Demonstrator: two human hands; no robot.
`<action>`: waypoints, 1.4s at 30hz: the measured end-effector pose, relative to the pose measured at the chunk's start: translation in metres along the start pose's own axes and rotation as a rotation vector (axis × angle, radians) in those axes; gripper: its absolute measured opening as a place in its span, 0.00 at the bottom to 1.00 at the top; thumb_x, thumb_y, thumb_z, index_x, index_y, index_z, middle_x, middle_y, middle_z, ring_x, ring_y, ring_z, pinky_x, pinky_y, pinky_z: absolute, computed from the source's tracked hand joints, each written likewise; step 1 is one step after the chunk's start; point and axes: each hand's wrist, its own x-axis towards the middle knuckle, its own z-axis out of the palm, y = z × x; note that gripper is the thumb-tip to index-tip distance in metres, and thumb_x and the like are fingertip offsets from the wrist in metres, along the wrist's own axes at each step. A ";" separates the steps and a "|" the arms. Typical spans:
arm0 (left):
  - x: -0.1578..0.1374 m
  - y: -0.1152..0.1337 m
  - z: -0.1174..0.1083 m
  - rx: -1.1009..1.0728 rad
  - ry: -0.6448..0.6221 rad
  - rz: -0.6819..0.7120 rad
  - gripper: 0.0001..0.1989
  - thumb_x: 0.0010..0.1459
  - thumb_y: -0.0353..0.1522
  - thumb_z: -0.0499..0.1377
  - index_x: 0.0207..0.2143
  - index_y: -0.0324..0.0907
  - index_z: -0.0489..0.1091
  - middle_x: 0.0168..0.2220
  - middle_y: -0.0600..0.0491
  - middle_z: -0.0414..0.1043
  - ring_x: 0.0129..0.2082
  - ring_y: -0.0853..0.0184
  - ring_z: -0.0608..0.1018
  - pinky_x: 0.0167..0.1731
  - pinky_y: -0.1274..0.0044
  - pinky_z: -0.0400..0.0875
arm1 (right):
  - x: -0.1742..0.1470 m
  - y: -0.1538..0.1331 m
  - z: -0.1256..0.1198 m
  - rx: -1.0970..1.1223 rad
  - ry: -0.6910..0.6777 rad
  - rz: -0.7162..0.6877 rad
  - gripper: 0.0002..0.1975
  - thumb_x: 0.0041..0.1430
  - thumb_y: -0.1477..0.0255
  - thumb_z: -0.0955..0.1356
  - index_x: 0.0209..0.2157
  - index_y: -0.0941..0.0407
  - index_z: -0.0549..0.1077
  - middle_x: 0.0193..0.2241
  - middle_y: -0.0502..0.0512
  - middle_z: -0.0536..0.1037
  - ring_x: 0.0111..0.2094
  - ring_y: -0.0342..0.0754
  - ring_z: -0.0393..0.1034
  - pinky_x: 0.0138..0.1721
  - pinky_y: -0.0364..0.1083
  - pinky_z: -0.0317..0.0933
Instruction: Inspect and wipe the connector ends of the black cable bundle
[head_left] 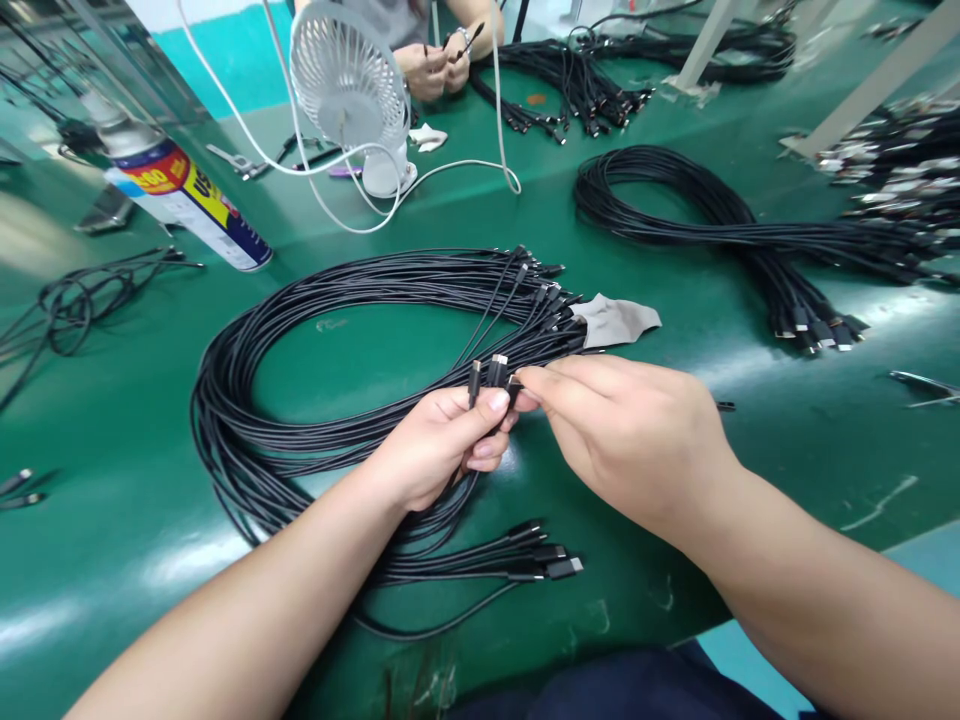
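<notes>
Nearest, shows loose ends (564,568) side by side on the green table (352,365). Above them, grips three plugs (497,370), tips up, in the closed left hand (446,445), with the thumb across them. Holds the right hand (645,430) with bunched fingertips at the rightmost plug; cannot tell whether pinching or only touching. Just beyond, has the coil (225,380), with a grey cloth (619,320) by its plug ends. Farther, includes a can (191,195) at left, a second coil (675,234) at right and a fan (349,85). Farthest, shows a co-worker's hands (424,72).
</notes>
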 end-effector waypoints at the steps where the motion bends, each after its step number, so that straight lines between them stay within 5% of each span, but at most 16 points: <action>1: 0.000 0.000 0.000 0.000 0.001 -0.001 0.11 0.58 0.37 0.63 0.32 0.35 0.77 0.27 0.56 0.58 0.19 0.81 0.61 0.18 0.84 0.47 | 0.000 0.000 0.000 -0.002 0.000 0.000 0.13 0.60 0.82 0.63 0.38 0.63 0.80 0.34 0.56 0.83 0.28 0.49 0.77 0.26 0.47 0.63; 28: -0.001 0.001 0.003 -0.023 0.072 -0.017 0.12 0.54 0.37 0.66 0.31 0.34 0.76 0.25 0.57 0.58 0.18 0.80 0.60 0.18 0.83 0.47 | -0.001 0.003 -0.004 -0.047 -0.075 -0.015 0.14 0.62 0.81 0.62 0.41 0.61 0.79 0.36 0.55 0.83 0.29 0.46 0.76 0.26 0.45 0.65; 42: -0.003 0.004 -0.001 -0.107 -0.008 -0.055 0.11 0.55 0.36 0.65 0.35 0.35 0.78 0.28 0.55 0.60 0.18 0.81 0.60 0.18 0.84 0.49 | -0.001 0.003 -0.004 -0.004 -0.046 0.002 0.14 0.62 0.80 0.63 0.43 0.60 0.79 0.36 0.53 0.83 0.32 0.47 0.78 0.29 0.45 0.65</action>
